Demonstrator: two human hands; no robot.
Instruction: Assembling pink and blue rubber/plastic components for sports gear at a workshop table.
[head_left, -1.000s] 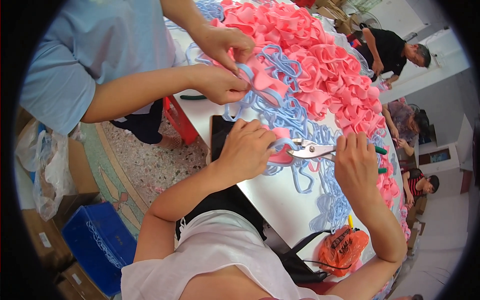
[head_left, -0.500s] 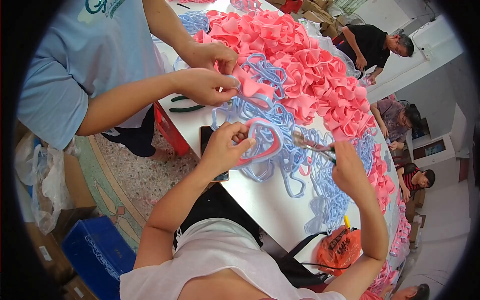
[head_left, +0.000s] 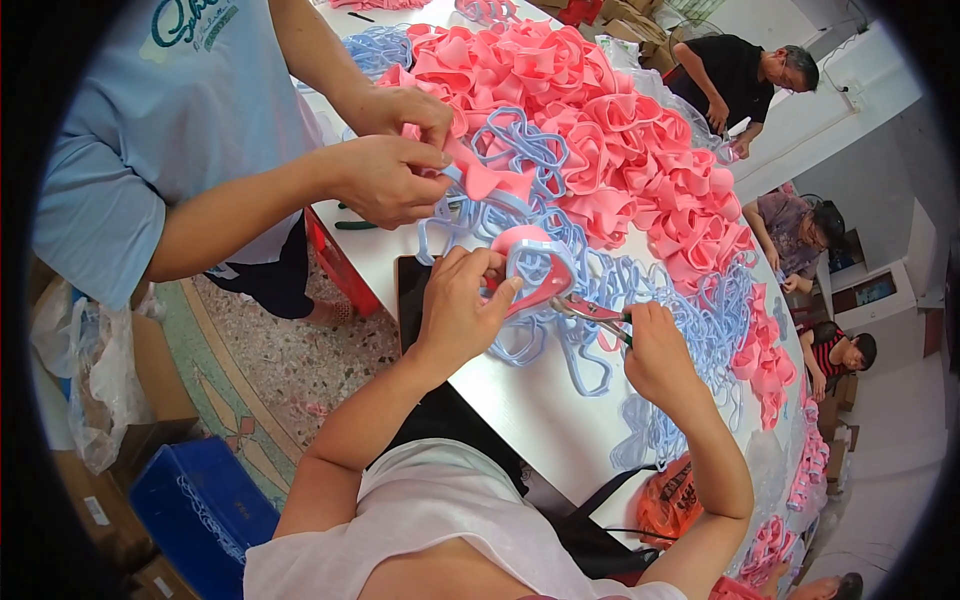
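Observation:
Bent into a loop, a pink rubbery band with a light-blue rim (head_left: pixel 548 268) is pinched by the fingers of my left hand (head_left: pixel 462 300). My right hand (head_left: pixel 660 352) is closed around the handles of metal-jawed pliers (head_left: pixel 582 309). The jaws meet the lower right edge of the loop; whether they grip it I cannot tell. Under both hands lies a tangle of light-blue rubbery loops (head_left: pixel 650 330). At the left a co-worker's hands (head_left: pixel 395 165) hold another pink band (head_left: pixel 490 178) with a blue strip along it.
A large heap of pink bands (head_left: pixel 630 130) covers the far side of the white table (head_left: pixel 530 430). A dark phone (head_left: pixel 410 290) lies by my left wrist. An orange plastic bag (head_left: pixel 668 505) sits near my right forearm. A blue bin (head_left: pixel 205 505) stands on the floor, lower left.
My right hand has brought the pliers leftward to the loop's edge. My left hand has shifted slightly right with the loop. The co-worker's hands have moved a little left.

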